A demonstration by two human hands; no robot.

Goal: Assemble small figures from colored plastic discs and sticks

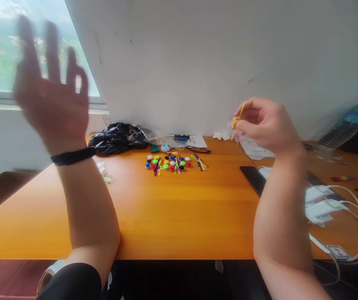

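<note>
My left hand (53, 91) is raised at the upper left in front of the window, blurred, with its fingers stretched apart and nothing visible in it. A black band circles that wrist. Over on the right, my right hand (264, 123) is up above the table, thumb and fingers pinched on a thin yellow stick (242, 109). A small yellow lump shows beside the stick at the fingertips. Farther back on the table lie small round pieces (165, 162) in several colours, with thin coloured sticks (200, 161) across and beside them.
A black plastic bag (118, 139) lies at the back left by the wall. Papers (199, 141) and small items sit behind the coloured pieces. A small clear bag (105, 173) is near my left forearm. White chargers with cables (322, 206) and a dark flat object (251, 179) are at the right.
</note>
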